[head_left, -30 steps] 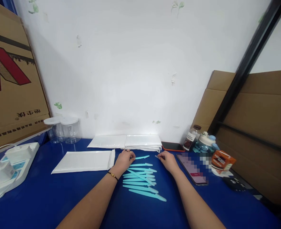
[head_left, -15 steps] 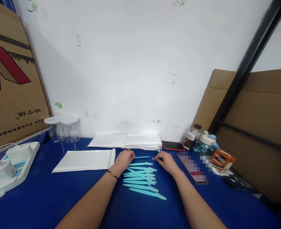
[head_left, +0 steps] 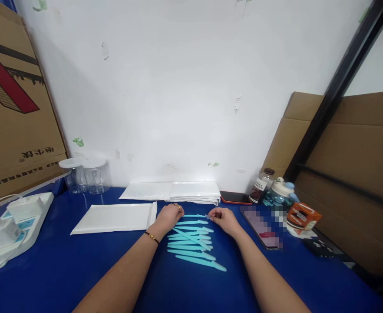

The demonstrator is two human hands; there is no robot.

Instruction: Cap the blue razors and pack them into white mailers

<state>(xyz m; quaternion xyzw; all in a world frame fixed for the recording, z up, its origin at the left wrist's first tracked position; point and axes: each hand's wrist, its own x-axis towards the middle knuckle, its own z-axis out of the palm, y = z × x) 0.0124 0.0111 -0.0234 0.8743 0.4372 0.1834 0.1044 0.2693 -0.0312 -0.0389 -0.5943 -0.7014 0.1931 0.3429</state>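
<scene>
My left hand (head_left: pixel 171 217), with a ring and a dark bracelet, pinches the handle end of a turquoise eyebrow razor (head_left: pixel 194 215). Between the fingertips of my right hand (head_left: pixel 223 218) is a small clear blade cap (head_left: pixel 208 217), which meets the razor's other end; how far it sits over the blade cannot be made out. Just below my hands, several more turquoise eyebrow razors (head_left: pixel 196 261) lie in a rough column on the blue table, handles mostly to the left, one slanting across the others.
To the left lies a white padded envelope (head_left: pixel 113 218); more white envelopes (head_left: pixel 194 191) are stacked by the wall. Phones (head_left: pixel 236 198), a brown-capped bottle (head_left: pixel 262 187), a blue jug (head_left: pixel 279 194) and an orange box (head_left: pixel 304 216) stand right. A power strip (head_left: pixel 37 230) and clear jars (head_left: pixel 97 176) are left.
The clear cap in my right hand has moved slightly left and closed the small gap to the razor's end. My left hand keeps its grip with little movement.
</scene>
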